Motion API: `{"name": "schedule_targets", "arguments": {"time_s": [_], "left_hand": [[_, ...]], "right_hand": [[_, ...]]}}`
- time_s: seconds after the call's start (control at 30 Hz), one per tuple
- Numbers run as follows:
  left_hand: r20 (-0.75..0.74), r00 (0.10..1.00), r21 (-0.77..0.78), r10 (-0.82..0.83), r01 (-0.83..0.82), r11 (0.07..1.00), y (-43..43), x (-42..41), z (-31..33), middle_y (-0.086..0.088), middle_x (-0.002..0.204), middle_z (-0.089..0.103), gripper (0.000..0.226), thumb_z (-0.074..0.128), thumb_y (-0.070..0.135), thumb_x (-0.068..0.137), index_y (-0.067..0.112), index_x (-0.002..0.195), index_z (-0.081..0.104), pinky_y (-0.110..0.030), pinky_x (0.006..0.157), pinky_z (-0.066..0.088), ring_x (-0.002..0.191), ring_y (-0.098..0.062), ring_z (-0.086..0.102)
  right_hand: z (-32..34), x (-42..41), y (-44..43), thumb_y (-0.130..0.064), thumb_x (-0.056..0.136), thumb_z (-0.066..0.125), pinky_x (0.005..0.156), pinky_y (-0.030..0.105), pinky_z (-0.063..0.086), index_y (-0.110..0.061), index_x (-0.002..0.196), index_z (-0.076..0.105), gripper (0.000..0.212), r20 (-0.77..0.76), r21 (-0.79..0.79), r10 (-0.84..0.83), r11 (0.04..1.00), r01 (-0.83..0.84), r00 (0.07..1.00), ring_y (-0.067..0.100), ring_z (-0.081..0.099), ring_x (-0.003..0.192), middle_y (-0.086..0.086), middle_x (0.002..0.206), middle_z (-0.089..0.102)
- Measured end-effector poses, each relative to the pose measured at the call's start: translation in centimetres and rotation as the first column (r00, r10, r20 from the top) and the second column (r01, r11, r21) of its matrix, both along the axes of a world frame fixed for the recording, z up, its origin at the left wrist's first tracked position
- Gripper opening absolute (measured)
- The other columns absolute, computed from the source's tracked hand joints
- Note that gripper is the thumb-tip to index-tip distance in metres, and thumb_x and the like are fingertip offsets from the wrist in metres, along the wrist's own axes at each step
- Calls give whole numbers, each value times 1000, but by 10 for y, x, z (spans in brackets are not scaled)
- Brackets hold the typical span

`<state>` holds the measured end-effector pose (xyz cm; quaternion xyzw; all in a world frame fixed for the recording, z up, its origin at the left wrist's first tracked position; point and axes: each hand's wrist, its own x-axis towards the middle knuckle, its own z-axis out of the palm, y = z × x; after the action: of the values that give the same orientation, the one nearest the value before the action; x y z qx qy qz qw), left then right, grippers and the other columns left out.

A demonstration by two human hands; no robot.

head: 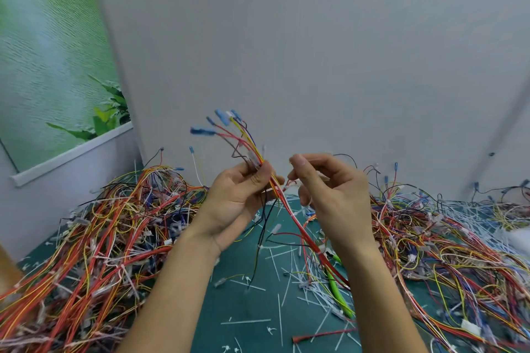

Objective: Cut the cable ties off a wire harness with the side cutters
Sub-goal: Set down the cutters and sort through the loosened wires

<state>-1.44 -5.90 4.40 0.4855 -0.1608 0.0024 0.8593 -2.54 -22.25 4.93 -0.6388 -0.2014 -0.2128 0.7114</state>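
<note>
A tangled wire pile (100,238) covers the lower left of the bench (252,329). At centre, the left hand (238,198) has its fingers clenched round the wire harness (299,226). Just right, the right hand (332,198) curls its fingers; whether they hold anything I cannot tell. The green-handled side cutters (341,299) lie on the bench below it.

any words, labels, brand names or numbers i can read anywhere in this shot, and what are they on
None: no text can be read in this view.
Green leaf-and-water wall hanging: a picture only, no lettering shows.
Blue plastic terminal sleeves on the multicoloured wire harness: blurred, no marks legible.
White plastic connector block at lower right: too small to show any print.
</note>
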Motion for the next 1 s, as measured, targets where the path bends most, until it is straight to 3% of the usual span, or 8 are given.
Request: {"name": "schedule_targets", "arguments": {"time_s": [0.2, 0.33, 0.43, 0.53, 0.63, 0.73, 0.9, 1.0], "left_hand": [[63, 974, -48, 220, -217, 975, 2, 2, 3, -12, 84, 74, 18, 71, 14, 77, 7, 91, 62, -27, 73, 59, 80, -24, 75], [69, 969, -62, 237, -233, 971, 16, 3, 6, -8, 80, 71, 18, 71, 15, 78, 6, 91, 64, -29, 70, 61, 73, -20, 73], [27, 989, -105, 142, -139, 985, 26, 4, 7, -7, 80, 71, 9, 67, 15, 82, 8, 87, 71, -26, 65, 60, 66, -15, 70], [14, 996, -71, 86, -85, 994, 33, 4, 6, -6, 82, 72, 13, 66, 17, 84, 12, 81, 77, -25, 63, 59, 63, -11, 67], [-8, 1000, -16, 31, -31, 999, 32, 4, 4, -6, 83, 71, 12, 71, 20, 81, 10, 85, 77, -26, 64, 59, 64, -10, 66], [-3, 1000, 43, 7, -7, 999, 29, 5, 1, -6, 82, 71, 26, 76, 22, 81, 3, 97, 66, -25, 65, 59, 64, -11, 66], [-3, 1000, 97, -14, 14, 995, 23, 3, 2, -8, 85, 72, 26, 80, 27, 73, 9, 89, 72, -25, 67, 60, 66, -13, 69], [-8, 1000, 111, -18, 19, 994, 21, 4, 0, -8, 86, 73, 18, 75, 22, 81, 9, 92, 70, -24, 68, 60, 67, -13, 69]], "right_hand": [[1, 6, -16, -48, 86, 73, 45, 20, 40, -25, 96, 83, 27, -156, -57, 9, 998, -19, 988, 12, 68, 66, 1, 91, 79], [-7, 21, -47, -39, 96, 71, 42, 16, 40, -21, 92, 81, 21, -250, -145, -161, 981, 127, 955, 15, 74, 65, -4, 92, 79], [-25, 40, -66, -33, 96, 71, 54, 17, 49, -17, 90, 78, 19, -288, -554, -384, 814, 174, 877, 13, 74, 65, -3, 82, 78], [-54, 59, -72, -29, 92, 75, 78, 33, 56, -6, 98, 75, 24, -415, -848, -491, 513, -130, 766, 19, 68, 77, 10, 94, 75], [-77, 64, -67, -20, 88, 79, 86, 38, 54, -3, 115, 60, 38, -500, -866, -569, 349, -359, 652, 24, 63, 90, 14, 119, 68], [-84, 65, -65, -25, 79, 86, 80, 32, 48, -6, 123, 57, 56, -508, -853, -576, 234, -466, 640, 27, 63, 104, 10, 119, 64], [-83, 62, -61, -30, 72, 92, 60, 25, 45, -12, 97, 58, 46, -506, -838, -574, 153, -524, 643, 22, 63, 83, 3, 91, 64], [-84, 62, -60, -28, 71, 91, 63, 26, 45, -13, 105, 58, 49, -518, -840, -569, 197, -506, 639, 23, 61, 83, 4, 96, 61]]}}
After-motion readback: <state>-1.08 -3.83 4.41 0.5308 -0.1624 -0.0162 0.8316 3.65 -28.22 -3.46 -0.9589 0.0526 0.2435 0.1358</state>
